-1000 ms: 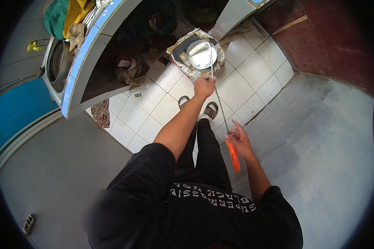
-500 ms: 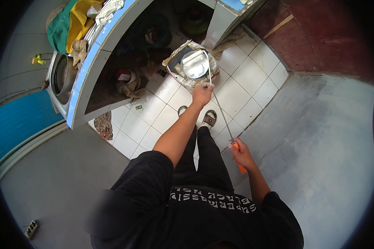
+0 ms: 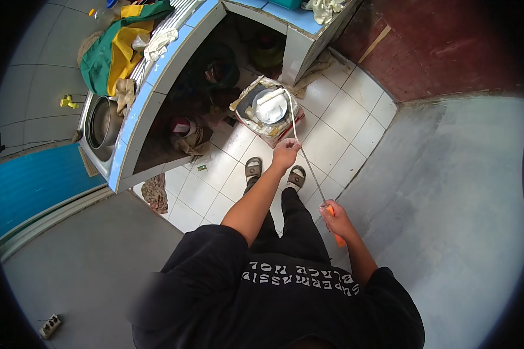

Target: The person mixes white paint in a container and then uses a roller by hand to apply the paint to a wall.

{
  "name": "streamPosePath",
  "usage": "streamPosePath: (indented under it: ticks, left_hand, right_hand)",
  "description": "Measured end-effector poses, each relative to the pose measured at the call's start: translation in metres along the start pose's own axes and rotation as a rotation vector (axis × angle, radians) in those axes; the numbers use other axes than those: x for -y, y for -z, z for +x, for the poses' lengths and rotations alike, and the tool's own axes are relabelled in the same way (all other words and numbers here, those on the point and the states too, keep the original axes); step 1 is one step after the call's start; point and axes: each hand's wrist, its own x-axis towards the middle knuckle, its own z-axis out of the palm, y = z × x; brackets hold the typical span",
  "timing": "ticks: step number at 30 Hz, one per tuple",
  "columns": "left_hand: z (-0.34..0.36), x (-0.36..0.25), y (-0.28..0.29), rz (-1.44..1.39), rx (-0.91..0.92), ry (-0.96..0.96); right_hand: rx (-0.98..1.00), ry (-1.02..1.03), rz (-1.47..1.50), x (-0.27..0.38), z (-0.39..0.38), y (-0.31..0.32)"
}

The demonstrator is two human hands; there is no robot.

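A paint roller [image 3: 271, 98] with a long thin metal rod runs from a paint container back toward my body. My right hand [image 3: 336, 220] is closed around its orange handle [image 3: 339, 239]. Farther forward, my left hand [image 3: 286, 153] grips the rod just below its white-coated bend. The roller's white head lies over the round pool of white paint [image 3: 271, 113] in the container [image 3: 266, 131], whose rim is crusted with dried paint. I cannot tell whether the head touches the paint.
The container stands on white floor tiles [image 3: 320, 96] beyond my sandals. A tiled counter [image 3: 151, 87] with a sink [image 3: 103, 125] curves along the left, with dark shelving beneath. Grey painted surface [image 3: 436, 192] spreads at right. A power strip [image 3: 50, 327] lies at lower left.
The view has shifted, so the counter and container appear lower. Both hands keep their holds on the paint roller, and its head stays over the container.
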Motion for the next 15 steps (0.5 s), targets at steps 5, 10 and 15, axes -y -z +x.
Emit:
streamPosePath:
  ticks: [5, 10, 15]
  left_hand:
    - [-0.005, 0.009, 0.016, -0.039, 0.076, 0.033]
    - [-0.017, -0.004, 0.032, 0.039, 0.195, 0.053]
    - [-0.039, -0.031, 0.045, 0.021, 0.35, 0.021]
  right_hand:
    - [-0.044, 0.032, -0.017, -0.001, -0.011, -0.022]
    - [-0.065, 0.007, 0.025, 0.017, -0.034, -0.044]
    - [-0.138, 0.059, 0.101, 0.03, -0.071, -0.08]
